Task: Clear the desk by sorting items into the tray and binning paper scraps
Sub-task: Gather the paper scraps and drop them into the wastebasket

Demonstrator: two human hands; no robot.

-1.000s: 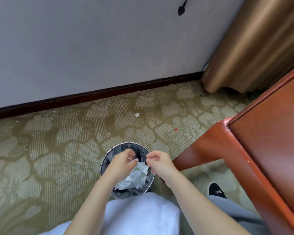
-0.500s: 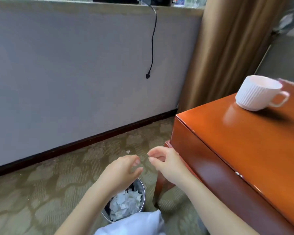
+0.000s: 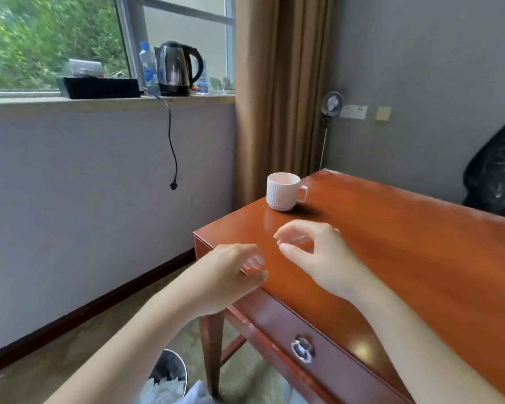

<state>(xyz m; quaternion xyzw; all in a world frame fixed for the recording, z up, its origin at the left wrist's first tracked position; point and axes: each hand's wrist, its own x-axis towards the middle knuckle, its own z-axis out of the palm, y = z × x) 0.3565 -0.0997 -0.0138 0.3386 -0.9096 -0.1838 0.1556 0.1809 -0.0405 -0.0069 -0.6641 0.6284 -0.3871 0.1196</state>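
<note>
The left hand (image 3: 225,275) and right hand (image 3: 312,252) hover empty over the desk (image 3: 405,243), fingers loosely curled, apart. The cup (image 3: 283,192) stands at 12 o'clock, handle (image 3: 303,193) toward 3: probably light, rigid, breakable; grip the handle or ribbed wall

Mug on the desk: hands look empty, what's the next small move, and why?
Probably reach the right hand to the white mug: it is the only item visible on the desk, and that hand, empty, is nearer than the left hand.
</note>
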